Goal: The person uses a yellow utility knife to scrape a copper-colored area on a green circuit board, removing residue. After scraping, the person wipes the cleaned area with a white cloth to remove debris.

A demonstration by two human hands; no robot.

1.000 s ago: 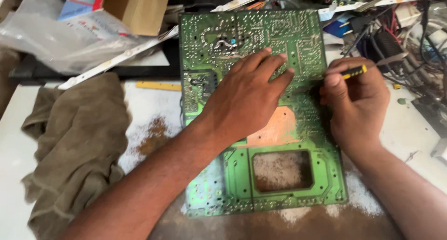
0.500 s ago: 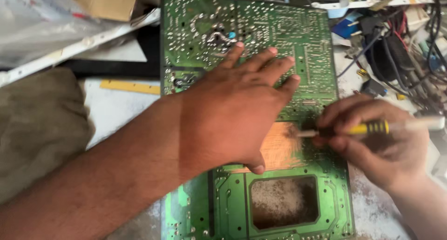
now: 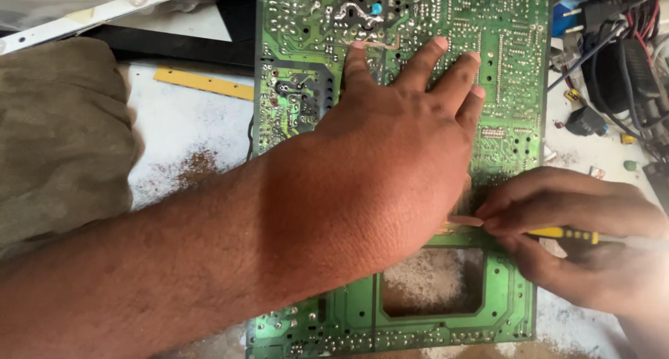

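A large green circuit board point(image 3: 313, 108) lies solder side up on the white worktop, with a rectangular cut-out point(image 3: 432, 282) near its lower end. My left hand point(image 3: 390, 164) lies flat on the middle of the board, fingers spread and pointing away from me. My right hand point(image 3: 578, 233) comes in from the right and grips a yellow-handled tool point(image 3: 561, 232). The tool's pale tip point(image 3: 465, 220) touches the board beside my left hand, just above the cut-out.
A crumpled olive cloth point(image 3: 59, 136) lies at the left. A yellow strip point(image 3: 202, 83) and brown dust point(image 3: 191, 167) lie on the white worktop point(image 3: 181, 129). Tangled black cables and small parts point(image 3: 613, 73) crowd the right edge. A white bar point(image 3: 104, 14) runs across the top left.
The view has closed in on the board. My left hand stays flat on it. My right hand has turned the tool level and brought its tip to the board by the cut-out.
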